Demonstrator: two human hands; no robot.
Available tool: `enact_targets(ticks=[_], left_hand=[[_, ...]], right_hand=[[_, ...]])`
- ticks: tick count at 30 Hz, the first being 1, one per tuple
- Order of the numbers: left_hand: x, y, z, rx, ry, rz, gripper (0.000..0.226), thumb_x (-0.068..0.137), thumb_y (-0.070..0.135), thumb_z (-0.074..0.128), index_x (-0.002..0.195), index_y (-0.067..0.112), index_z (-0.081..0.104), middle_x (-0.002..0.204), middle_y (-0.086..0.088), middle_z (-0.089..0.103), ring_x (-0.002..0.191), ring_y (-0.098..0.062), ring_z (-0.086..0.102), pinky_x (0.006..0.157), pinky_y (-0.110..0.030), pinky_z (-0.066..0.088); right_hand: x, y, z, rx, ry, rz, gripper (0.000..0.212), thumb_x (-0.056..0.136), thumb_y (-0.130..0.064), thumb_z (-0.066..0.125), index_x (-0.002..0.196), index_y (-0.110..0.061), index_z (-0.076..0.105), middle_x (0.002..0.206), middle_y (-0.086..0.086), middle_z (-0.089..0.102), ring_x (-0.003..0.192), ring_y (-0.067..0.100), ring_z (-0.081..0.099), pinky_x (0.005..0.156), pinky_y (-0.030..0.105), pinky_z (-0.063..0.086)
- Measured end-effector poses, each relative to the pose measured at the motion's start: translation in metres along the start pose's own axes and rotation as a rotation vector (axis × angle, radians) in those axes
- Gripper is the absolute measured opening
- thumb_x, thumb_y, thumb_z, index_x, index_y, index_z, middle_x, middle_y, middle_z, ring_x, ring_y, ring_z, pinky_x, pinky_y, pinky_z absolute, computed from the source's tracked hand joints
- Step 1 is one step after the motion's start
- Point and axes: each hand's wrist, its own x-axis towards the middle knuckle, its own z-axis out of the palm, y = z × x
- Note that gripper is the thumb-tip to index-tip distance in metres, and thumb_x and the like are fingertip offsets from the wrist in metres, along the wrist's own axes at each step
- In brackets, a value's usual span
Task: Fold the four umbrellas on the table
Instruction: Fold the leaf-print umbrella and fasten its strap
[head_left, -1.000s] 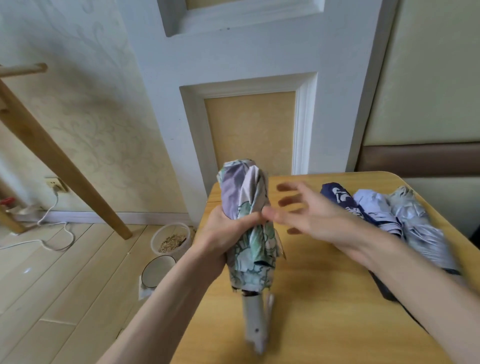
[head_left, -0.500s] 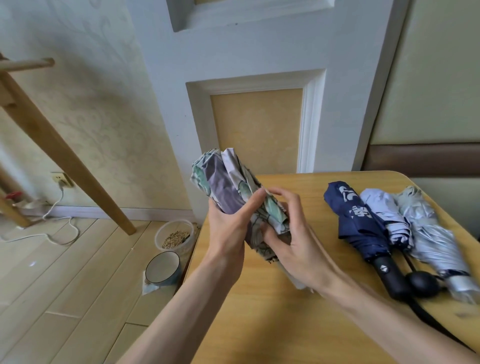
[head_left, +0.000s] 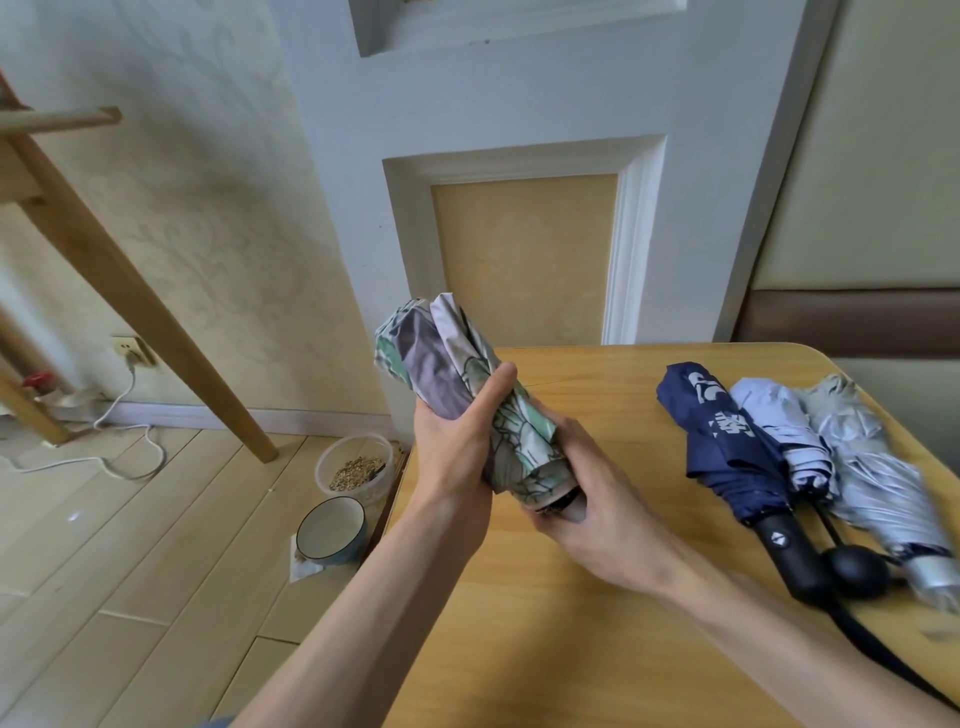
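Observation:
A floral green-and-lilac umbrella (head_left: 441, 364), collapsed and bunched, is tilted above the left part of the wooden table (head_left: 597, 649). My left hand (head_left: 457, 447) grips its canopy in the middle, thumb on top. My right hand (head_left: 587, 499) is curled round its lower end near the handle. Three folded umbrellas lie side by side at the right: a navy umbrella (head_left: 727, 447) with a black handle, a pale lilac umbrella (head_left: 784, 431) and a silver-grey umbrella (head_left: 872, 467).
On the floor left of the table stand a clear tub of grain (head_left: 356, 467) and a blue-rimmed bowl (head_left: 331, 530). A slanted wooden beam (head_left: 130, 291) crosses the left side, with a cable (head_left: 119, 436) on the floor. A white panelled wall rises behind the table.
The floral umbrella has gone from upright to tilted, top pointing left. My right hand, open beside it a second ago, now grips its lower end. The view has shifted slightly.

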Motion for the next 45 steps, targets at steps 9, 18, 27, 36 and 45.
enact_targets(ticks=[9, 18, 27, 36, 45], left_hand=[[-0.001, 0.004, -0.003, -0.068, -0.154, -0.049, 0.043, 0.09, 0.024, 0.081, 0.123, -0.001, 0.07, 0.118, -0.022, 0.075, 0.105, -0.035, 0.073, 0.097, -0.047, 0.061], [0.003, -0.004, -0.005, -0.023, 0.003, 0.063, 0.06, 0.078, 0.015, 0.093, 0.13, 0.002, 0.066, 0.121, -0.022, 0.074, 0.115, -0.042, 0.071, 0.101, -0.056, 0.059], [0.005, -0.004, -0.004, -0.098, 0.038, 0.068, 0.054, 0.085, 0.006, 0.083, 0.135, 0.003, 0.063, 0.12, -0.015, 0.077, 0.109, -0.033, 0.076, 0.088, -0.041, 0.064], [0.005, 0.016, -0.016, -0.1, -0.276, -0.015, 0.043, 0.087, 0.029, 0.072, 0.123, 0.006, 0.07, 0.103, -0.011, 0.074, 0.091, -0.024, 0.073, 0.078, -0.036, 0.061], [0.007, 0.02, -0.023, -0.109, -0.373, 0.054, 0.026, 0.092, 0.026, 0.068, 0.117, 0.019, 0.073, 0.107, -0.007, 0.076, 0.091, -0.019, 0.072, 0.081, -0.035, 0.06]], right_hand=[[-0.001, -0.013, -0.014, 0.223, -0.106, -0.004, 0.095, 0.086, 0.012, 0.077, 0.16, -0.031, 0.034, 0.154, -0.019, 0.053, 0.141, 0.001, 0.052, 0.11, 0.018, 0.045], [-0.012, -0.004, -0.002, 0.009, 0.039, 0.031, 0.075, 0.096, -0.023, 0.078, 0.151, -0.057, 0.04, 0.138, -0.026, 0.06, 0.122, 0.009, 0.066, 0.083, 0.042, 0.066], [-0.009, -0.007, -0.008, -0.115, 0.043, 0.044, 0.087, 0.086, -0.04, 0.086, 0.157, -0.041, 0.035, 0.149, -0.028, 0.052, 0.133, -0.002, 0.054, 0.107, 0.027, 0.05], [-0.003, -0.009, -0.026, 0.214, -0.08, 0.108, 0.078, 0.086, -0.014, 0.087, 0.154, -0.027, 0.05, 0.135, -0.013, 0.07, 0.087, -0.013, 0.067, 0.073, 0.004, 0.049], [-0.004, -0.015, -0.022, 0.361, -0.102, 0.162, 0.056, 0.092, -0.012, 0.081, 0.142, -0.028, 0.063, 0.109, -0.012, 0.076, 0.065, 0.006, 0.061, 0.061, 0.022, 0.05]])
